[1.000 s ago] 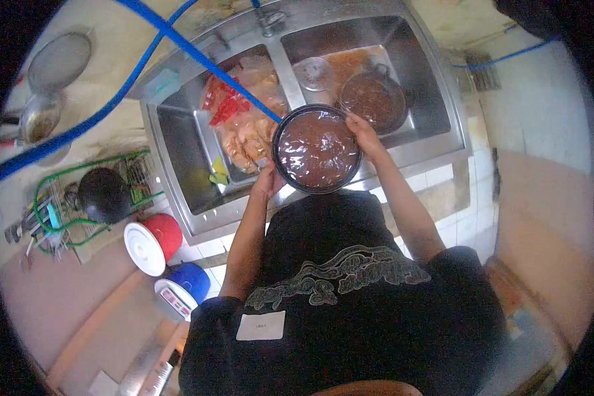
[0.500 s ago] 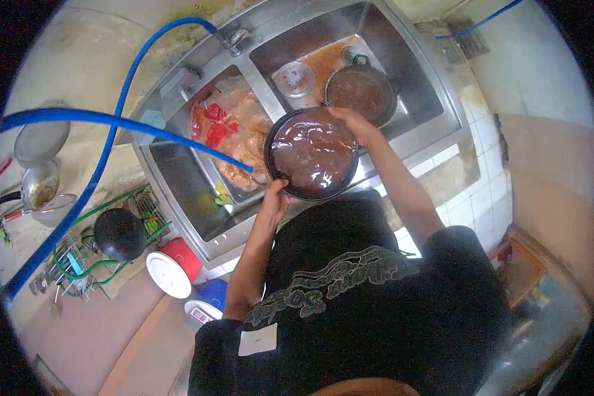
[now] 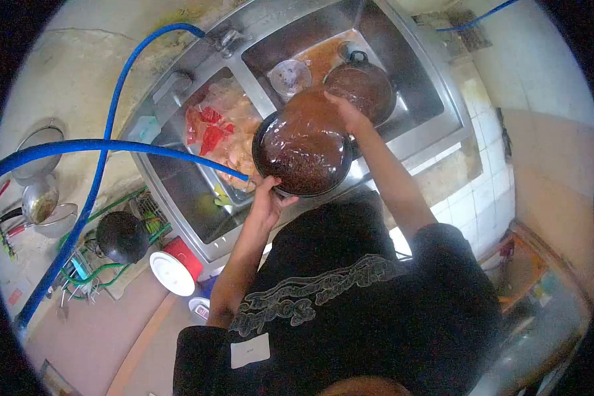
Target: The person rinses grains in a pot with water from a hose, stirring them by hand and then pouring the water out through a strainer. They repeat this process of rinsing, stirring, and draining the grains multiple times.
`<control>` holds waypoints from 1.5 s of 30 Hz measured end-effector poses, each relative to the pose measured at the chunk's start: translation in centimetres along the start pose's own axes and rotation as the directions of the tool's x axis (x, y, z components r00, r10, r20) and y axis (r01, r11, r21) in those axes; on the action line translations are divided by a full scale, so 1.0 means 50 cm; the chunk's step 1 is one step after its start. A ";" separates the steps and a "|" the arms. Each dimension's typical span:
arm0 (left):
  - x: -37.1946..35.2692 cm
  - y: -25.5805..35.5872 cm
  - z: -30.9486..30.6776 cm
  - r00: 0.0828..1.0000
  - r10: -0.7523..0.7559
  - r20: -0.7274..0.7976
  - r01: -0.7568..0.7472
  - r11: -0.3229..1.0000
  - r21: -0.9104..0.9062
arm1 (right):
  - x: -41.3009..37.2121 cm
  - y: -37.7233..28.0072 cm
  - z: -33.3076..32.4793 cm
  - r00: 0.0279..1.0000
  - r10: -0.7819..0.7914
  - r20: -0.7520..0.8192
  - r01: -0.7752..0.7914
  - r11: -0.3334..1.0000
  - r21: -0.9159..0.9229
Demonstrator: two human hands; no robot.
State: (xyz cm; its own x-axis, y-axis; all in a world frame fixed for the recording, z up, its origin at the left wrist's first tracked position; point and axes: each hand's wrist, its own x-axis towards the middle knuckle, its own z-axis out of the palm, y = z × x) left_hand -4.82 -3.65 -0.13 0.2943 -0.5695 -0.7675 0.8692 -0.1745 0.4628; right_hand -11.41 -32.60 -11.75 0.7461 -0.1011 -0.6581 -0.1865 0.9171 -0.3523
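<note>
A round dark pan (image 3: 302, 155) full of brown liquid is between my two hands, above the sink's front edge. Liquid spreads over its far rim, towards the right basin. My left hand (image 3: 265, 201) grips the near left rim, the thumb on top. At the far right rim, my right hand (image 3: 348, 113) holds the pan with its fingers partly hidden. Beyond it, a dark pot (image 3: 362, 92) with brown liquid sits in the right basin, near a clear round lid or bowl (image 3: 290, 78).
Bags of pale food (image 3: 226, 122) with red packaging lie in the left basin. A blue hose (image 3: 171, 150) crosses from the left and ends near the pan. A black wok (image 3: 122, 236), hanging strainers (image 3: 43, 148) and a red bucket (image 3: 183, 257) are at the left.
The pan has shifted slightly left and tilted, and its liquid now runs over the far side. My left hand's fingers have spread a little under the rim.
</note>
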 end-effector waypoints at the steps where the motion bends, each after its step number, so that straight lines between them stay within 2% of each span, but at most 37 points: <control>1: -0.006 0.006 0.006 0.997 0.015 -0.072 -0.012 0.999 0.040 | 0.004 0.003 0.003 1.000 -0.016 -0.001 0.016 1.000 -0.016; 2: -0.012 0.012 0.011 0.989 0.032 -0.144 -0.020 0.996 0.082 | 0.007 0.006 0.005 1.000 -0.015 0.000 0.015 1.000 -0.011; 5: -0.016 0.039 0.022 0.992 0.014 -0.124 0.000 0.994 0.113 | 0.011 0.007 0.012 0.999 -0.012 -0.030 0.014 0.999 0.037; 8: -0.009 0.054 0.018 0.986 -0.007 -0.164 0.030 0.990 0.135 | 0.017 0.015 0.007 0.999 -0.049 0.010 0.048 0.997 0.061; 11: -0.022 0.071 0.038 0.977 0.059 -0.205 -0.022 0.984 0.179 | 0.011 0.011 0.008 0.999 0.031 -0.010 -0.030 0.995 0.099; 13: -0.036 0.089 0.064 0.976 0.082 -0.204 -0.042 0.980 0.193 | 0.003 0.016 0.015 0.995 -0.085 0.057 0.085 0.996 -0.002; 17: -0.015 0.098 0.054 0.986 0.062 -0.152 -0.027 0.974 0.224 | -0.006 0.005 0.034 0.995 -0.087 0.052 0.089 0.995 -0.037; 19: -0.022 0.098 0.068 0.981 0.100 -0.164 -0.060 0.971 0.232 | -0.041 -0.014 0.065 0.976 -0.107 0.191 0.106 0.994 0.012; 20: -0.026 0.101 0.078 0.974 0.140 -0.175 -0.096 0.966 0.240 | -0.038 -0.014 0.065 0.976 -0.107 0.190 0.107 0.994 0.011; 22: -0.026 0.106 0.089 0.976 0.116 -0.185 -0.070 0.969 0.237 | -0.028 -0.012 0.060 0.984 -0.098 0.147 0.091 0.994 0.053; 26: -0.023 0.112 0.092 0.966 0.103 -0.235 -0.042 0.967 0.250 | 0.000 -0.002 0.035 0.969 -0.146 0.201 0.118 0.982 0.147; 28: -0.020 0.118 0.091 0.970 0.085 -0.228 -0.025 0.967 0.255 | 0.007 0.001 0.036 0.956 -0.226 0.189 0.215 0.974 0.076; 29: -0.018 0.122 0.091 0.973 0.071 -0.220 -0.011 0.965 0.261 | 0.002 0.000 0.042 0.955 -0.226 0.190 0.216 0.974 0.075; 31: -0.019 0.122 0.096 0.974 0.069 -0.218 -0.014 0.969 0.246 | -0.015 0.002 0.055 0.955 -0.276 0.109 0.288 0.950 -0.121; 32: -0.022 0.119 0.100 0.975 0.071 -0.212 -0.020 0.972 0.234 | -0.015 0.005 0.049 0.954 -0.279 0.110 0.291 0.949 -0.122; 34: -0.026 0.112 0.111 0.967 0.088 -0.240 -0.027 0.969 0.245 | 0.001 0.015 0.033 0.983 -0.183 0.018 0.182 0.983 0.036; 35: -0.027 0.109 0.115 0.957 0.104 -0.269 -0.032 0.966 0.257 | 0.014 0.020 0.020 0.983 -0.184 0.019 0.183 0.982 0.035; 37: -0.031 0.109 0.119 0.961 0.114 -0.253 -0.045 0.964 0.263 | 0.044 0.028 -0.008 0.989 -0.146 0.006 0.144 0.967 -0.210; 38: -0.033 0.108 0.121 0.963 0.123 -0.238 -0.056 0.962 0.268 | 0.066 0.036 -0.023 0.989 -0.146 0.005 0.144 0.966 -0.213; 39: -0.034 0.108 0.124 0.964 0.123 -0.236 -0.057 0.962 0.266 | 0.088 0.042 -0.037 0.909 -0.392 -0.144 0.177 0.674 -0.717; 40: -0.036 0.108 0.127 0.961 0.111 -0.252 -0.037 0.959 0.281 | 0.082 0.039 -0.027 0.755 -0.645 -0.117 0.003 0.183 -0.983; 41: -0.036 0.109 0.129 0.958 0.101 -0.267 -0.019 0.955 0.296 | 0.071 0.040 -0.020 0.755 -0.646 -0.114 0.004 0.178 -0.984; 43: -0.037 0.108 0.124 0.965 0.099 -0.242 -0.025 0.956 0.292 | 0.037 0.046 -0.007 0.682 -0.731 -0.037 0.320 0.343 -0.883; 44: -0.037 0.106 0.121 0.972 0.093 -0.217 -0.027 0.957 0.289 | 0.025 0.040 -0.006 0.680 -0.733 -0.037 0.320 0.342 -0.883; 45: -0.036 0.104 0.123 0.973 0.094 -0.212 -0.029 0.956 0.290 | 0.010 0.030 -0.006 0.880 -0.466 -0.092 0.269 0.649 -0.712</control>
State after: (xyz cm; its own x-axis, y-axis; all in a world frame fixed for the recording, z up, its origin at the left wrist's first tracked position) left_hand -3.25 -8.47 6.37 0.4525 -0.3998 -0.7971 0.7073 -0.3835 0.5938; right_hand -11.50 -31.38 -12.83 0.6849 -0.5516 -0.4761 -0.3751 0.2933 -0.8794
